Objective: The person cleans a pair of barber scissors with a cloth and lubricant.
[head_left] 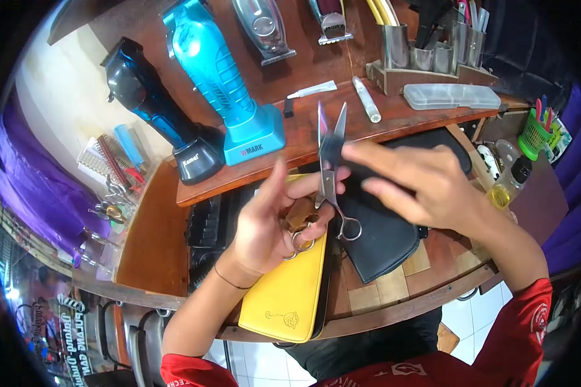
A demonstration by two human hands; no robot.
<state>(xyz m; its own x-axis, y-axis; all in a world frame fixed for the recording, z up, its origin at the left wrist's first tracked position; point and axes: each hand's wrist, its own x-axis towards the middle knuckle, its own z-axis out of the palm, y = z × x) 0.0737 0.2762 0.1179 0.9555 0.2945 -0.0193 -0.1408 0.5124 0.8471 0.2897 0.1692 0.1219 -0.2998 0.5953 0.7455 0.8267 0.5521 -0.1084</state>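
Observation:
My left hand (265,222) is closed around a pair of hair-cutting scissors (329,184). Their blades point up and stand apart in a V, and one finger ring hangs free on the right side. A small brown piece (301,213) also sits in the left palm, beside the other ring. My right hand (426,184), slightly blurred, hovers just right of the blades. Its index finger and thumb stretch toward them, spread apart. A dark patch shows between the blades by that fingertip; I cannot tell what it is. Below lie a yellow zip case (281,297) and a black case (381,238).
On the shelf stand a black Kemei clipper (155,109) and a blue WMARK clipper (219,84). A white tube (313,89), a white pen-like stick (366,100) and a clear plastic box (452,97) lie along it. An oil bottle (511,184) and a green basket (534,134) are at right.

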